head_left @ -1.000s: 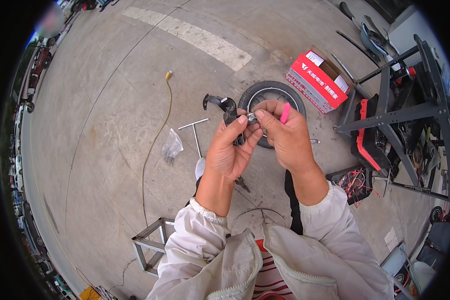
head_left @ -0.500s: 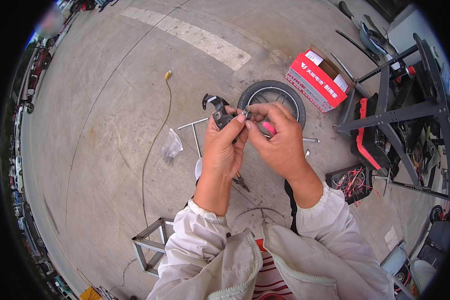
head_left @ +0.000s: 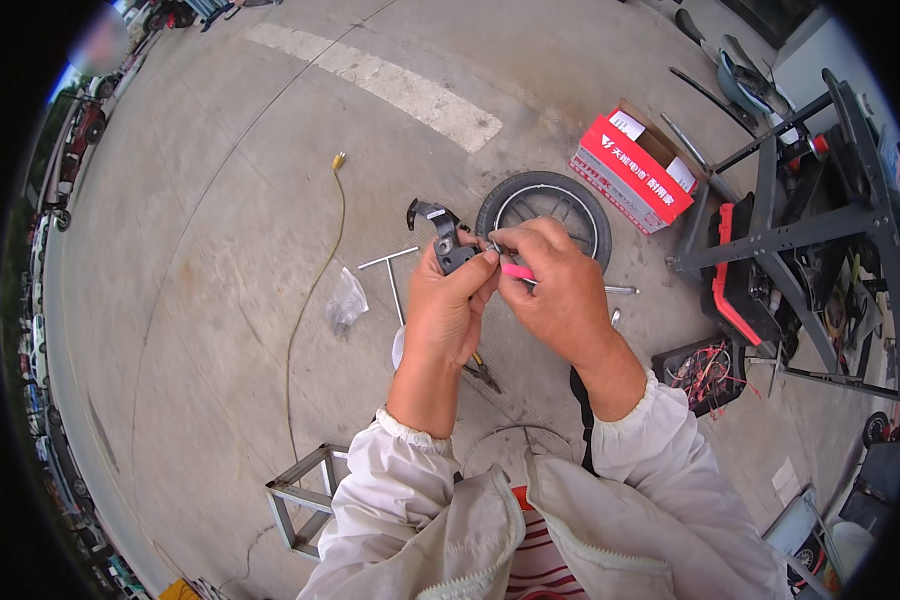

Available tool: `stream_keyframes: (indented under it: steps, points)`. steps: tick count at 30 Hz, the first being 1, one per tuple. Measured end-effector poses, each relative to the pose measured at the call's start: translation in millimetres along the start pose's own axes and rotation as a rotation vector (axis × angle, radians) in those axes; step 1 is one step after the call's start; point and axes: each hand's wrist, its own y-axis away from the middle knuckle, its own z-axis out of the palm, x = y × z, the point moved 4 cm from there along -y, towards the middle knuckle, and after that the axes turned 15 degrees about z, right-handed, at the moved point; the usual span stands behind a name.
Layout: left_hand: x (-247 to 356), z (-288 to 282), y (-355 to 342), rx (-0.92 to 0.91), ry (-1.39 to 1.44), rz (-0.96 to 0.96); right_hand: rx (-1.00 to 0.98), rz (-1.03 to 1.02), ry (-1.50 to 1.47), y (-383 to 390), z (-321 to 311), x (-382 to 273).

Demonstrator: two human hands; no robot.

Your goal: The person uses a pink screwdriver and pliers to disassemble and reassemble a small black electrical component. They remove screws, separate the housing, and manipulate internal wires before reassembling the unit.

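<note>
Both hands are up in front of the person's chest, working close together over the concrete. The left hand (head_left: 450, 305) is wrapped around a black lever part (head_left: 442, 236), its curved end sticking out to the upper left, fingers closed firmly on the body. The right hand (head_left: 560, 290) pinches a pink-handled tool (head_left: 516, 271), fingertips tight on it, the tip pointed in at the lever right where the two hands meet. What exactly sits under that tip is too small to tell.

On the ground behind the hands lies a tyre (head_left: 543, 208) on its side, with a red box (head_left: 632, 168) just beyond it. A T-shaped wrench (head_left: 392, 272) and a clear bag (head_left: 345, 302) lie to the left, a yellow cable (head_left: 315, 280) snakes past them, and pliers (head_left: 482, 372) rest below the left wrist.

The risk here looks plain enough: the tool tip is working on something tiny, held in mid-air. If the tip slips off, it could jab the left thumb beside it. And any small fastener freed at that joint would likely drop onto the concrete and roll off among the scattered parts, hard to find again.
</note>
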Motion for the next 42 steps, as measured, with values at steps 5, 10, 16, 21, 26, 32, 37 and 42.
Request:
stream_keyframes:
  steps: [5, 10, 16, 21, 26, 32, 37, 42]
  points:
    - [-0.8, 4.0, 0.5, 0.003, -0.154, 0.092, -0.022, 0.021, 0.061, -0.6, 1.3, 3.4]
    - [-0.3, 3.0, 1.1, 0.025, -0.317, 0.169, -0.036, 0.034, 0.075, -1.0, 2.1, 2.8]
    - [4.0, 1.9, 2.7, -0.009, -0.37, 0.206, -0.052, 0.01, 0.047, 0.6, 1.4, 0.4]
    - [6.2, 5.2, 3.1, -0.026, -0.396, 0.231, -0.052, -0.01, 0.045, 0.4, 1.7, 1.6]
    - [3.7, -1.3, 3.6, -0.048, -0.435, 0.248, -0.051, 0.018, 0.065, 1.7, 5.6, -0.6]
    - [10.4, 5.5, 3.2, -0.049, -0.394, 0.28, -0.042, -0.051, -0.16, -4.1, -2.4, 1.2]
    - [15.3, 4.4, 6.7, -0.068, -0.322, 0.363, -0.043, -0.052, -0.323, -4.3, -3.8, -3.2]
    - [17.2, 13.4, 9.0, -0.084, -0.213, 0.353, -0.048, -0.019, -0.385, -4.5, -7.2, -2.9]
